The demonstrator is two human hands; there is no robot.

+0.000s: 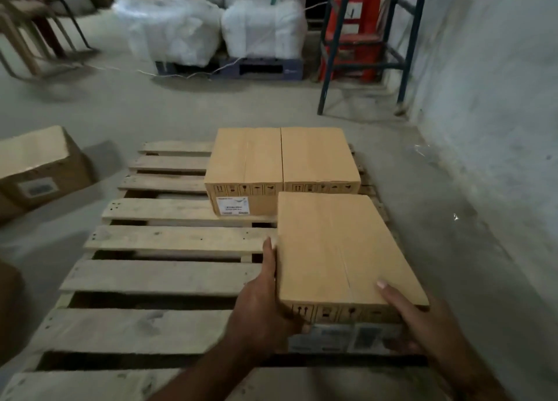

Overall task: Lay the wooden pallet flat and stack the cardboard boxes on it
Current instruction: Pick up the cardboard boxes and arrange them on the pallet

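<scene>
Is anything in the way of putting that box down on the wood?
Nothing visible is. Both hands, left hand and right hand, hold the box over bare slats of the pallet, just in front of the two boxes already there.

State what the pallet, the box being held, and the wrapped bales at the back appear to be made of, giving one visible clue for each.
Pallet: rough unfinished wood, with grain, nail holes and gaps between slats.
Held box: matte brown cardboard, with a centre flap seam and printed handling symbols.
Bales: probably translucent white plastic wrap, glossy and creased; contents hidden.
</scene>
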